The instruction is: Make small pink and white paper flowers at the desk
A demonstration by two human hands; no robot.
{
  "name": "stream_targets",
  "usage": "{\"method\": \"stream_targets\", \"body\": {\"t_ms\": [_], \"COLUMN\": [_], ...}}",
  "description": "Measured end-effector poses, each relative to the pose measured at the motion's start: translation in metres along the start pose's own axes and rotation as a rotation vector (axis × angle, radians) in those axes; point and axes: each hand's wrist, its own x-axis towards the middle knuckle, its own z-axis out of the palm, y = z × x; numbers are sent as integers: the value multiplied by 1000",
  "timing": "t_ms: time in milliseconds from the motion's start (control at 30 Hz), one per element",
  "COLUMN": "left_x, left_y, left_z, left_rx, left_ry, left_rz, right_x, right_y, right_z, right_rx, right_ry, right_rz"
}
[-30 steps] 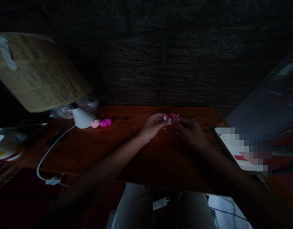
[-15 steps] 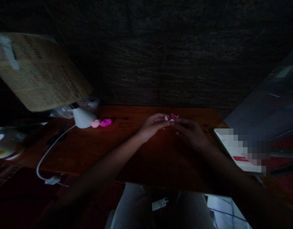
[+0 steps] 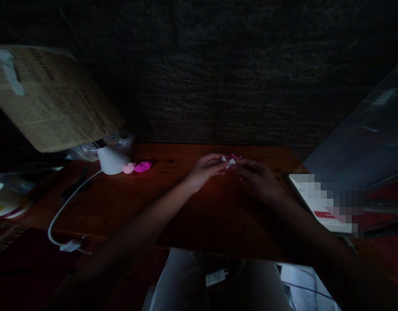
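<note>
Over the far middle of the wooden table, my two hands meet with their fingertips close together. My left hand, a ring on one finger, is closed on a small white clay-like piece. My right hand pinches the same piece from the other side. A second white bit shows at the left fingertips; whether the two are joined I cannot tell. Just behind the fingers is a small crinkled pink thing, partly hidden. A pale pink lump and a bright magenta lump lie farther left.
A lamp with a white base and newsprint-patterned shade stands at the left, its white cord hanging over the edge of the table. A white printed booklet or box lies right. A dark brick wall rises behind.
More of the white piece shows between my fingertips, and its outline looks more pointed. Both hands stay nearly in place. The whole view has shifted very slightly.
</note>
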Motion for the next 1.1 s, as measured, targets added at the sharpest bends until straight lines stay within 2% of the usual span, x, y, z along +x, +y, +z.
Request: {"method": "stream_targets", "body": {"t_ms": [267, 400, 600, 833, 1100], "left_x": [0, -1, -2, -2, -5], "left_y": [-1, 3, 5, 0, 0], "left_z": [0, 1, 3, 1, 4], "left_rx": [-7, -67, -78, 121, 364], "left_ry": [2, 32, 4, 2, -2], "left_rz": [-18, -65, -82, 31, 238], "right_x": [0, 0, 1, 0, -1], "right_y": [-1, 0, -1, -4, -7], "right_z": [-1, -1, 0, 0, -2], "right_rx": [-31, 30, 67, 17, -61], "right_ry": [-11, -14, 22, 31, 6], "right_rz": [3, 0, 19, 2, -66]}}
